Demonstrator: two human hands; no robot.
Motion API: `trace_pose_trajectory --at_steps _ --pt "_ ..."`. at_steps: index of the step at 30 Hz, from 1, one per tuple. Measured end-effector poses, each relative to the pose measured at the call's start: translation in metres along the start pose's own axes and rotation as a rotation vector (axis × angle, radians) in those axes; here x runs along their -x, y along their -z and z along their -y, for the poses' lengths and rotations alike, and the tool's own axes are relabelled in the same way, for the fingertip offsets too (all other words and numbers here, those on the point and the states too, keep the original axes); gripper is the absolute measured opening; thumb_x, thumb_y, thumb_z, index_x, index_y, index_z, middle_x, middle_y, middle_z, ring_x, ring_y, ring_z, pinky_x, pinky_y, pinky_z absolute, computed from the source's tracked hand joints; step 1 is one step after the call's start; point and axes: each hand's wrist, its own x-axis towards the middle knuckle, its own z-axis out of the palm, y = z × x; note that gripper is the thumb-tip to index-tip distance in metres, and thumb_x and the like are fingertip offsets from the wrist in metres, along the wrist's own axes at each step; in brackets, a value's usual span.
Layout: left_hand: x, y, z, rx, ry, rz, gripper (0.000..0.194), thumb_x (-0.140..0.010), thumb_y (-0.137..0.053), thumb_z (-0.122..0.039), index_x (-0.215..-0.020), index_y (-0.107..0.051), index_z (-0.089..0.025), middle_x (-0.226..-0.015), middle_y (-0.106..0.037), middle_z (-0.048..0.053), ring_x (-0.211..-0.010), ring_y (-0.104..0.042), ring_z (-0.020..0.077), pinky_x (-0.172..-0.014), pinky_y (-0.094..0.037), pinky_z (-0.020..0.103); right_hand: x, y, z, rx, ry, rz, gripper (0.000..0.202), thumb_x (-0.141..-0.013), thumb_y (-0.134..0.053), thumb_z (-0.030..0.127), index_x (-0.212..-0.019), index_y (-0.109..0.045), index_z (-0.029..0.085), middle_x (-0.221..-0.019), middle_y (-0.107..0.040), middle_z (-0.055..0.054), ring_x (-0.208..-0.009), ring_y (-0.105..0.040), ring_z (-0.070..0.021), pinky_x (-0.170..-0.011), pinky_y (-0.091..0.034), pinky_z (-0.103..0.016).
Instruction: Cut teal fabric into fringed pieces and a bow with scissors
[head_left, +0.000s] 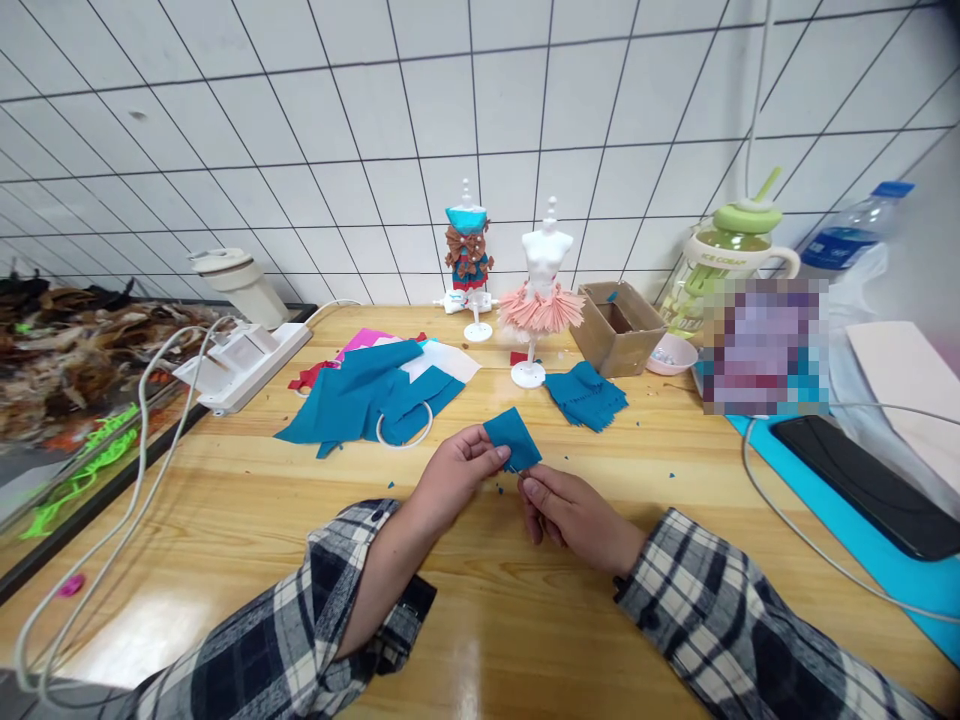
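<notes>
A small folded piece of teal fabric (514,438) is pinched between the thumb and fingers of my left hand (466,462), over the middle of the table. My right hand (571,508) is closed just to the right, around a small thin metal tool that its fingers mostly hide. The tool's tip (515,469) meets the lower edge of the fabric. Just beyond my right hand lies a stack of teal fabric pieces (586,396) with jagged edges. Larger teal fabric (360,395) is spread at the left, with a white ring (405,443) on it.
At the back stand a mini dress form in a pink pleated skirt (541,308) and a dressed one (466,250). A cardboard box (621,330), pink bowl (672,354) and drink jug (720,265) are at right, near a phone (870,485). A power strip (244,365) lies left. Tiny teal scraps dot the table.
</notes>
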Motion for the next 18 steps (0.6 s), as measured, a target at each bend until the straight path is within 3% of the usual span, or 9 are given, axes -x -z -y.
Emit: trace_pose_trajectory --at_steps 18 --pt "0.0022 -0.0035 -0.0036 -0.016 -0.01 -0.037 0.027 -0.069 -0.079 -0.032 -0.085 -0.066 -0.014 -0.078 -0.072 0.004 -0.07 -0.063 0.0144 -0.069 -0.046 0.024 -0.0007 -0.0005 -0.0019 0.046 -0.005 0.006 0.033 -0.1 -0.027 0.042 -0.08 -0.044 0.022 -0.061 -0.061 0.003 -0.047 -0.048 -0.0107 -0.053 -0.037 -0.025"
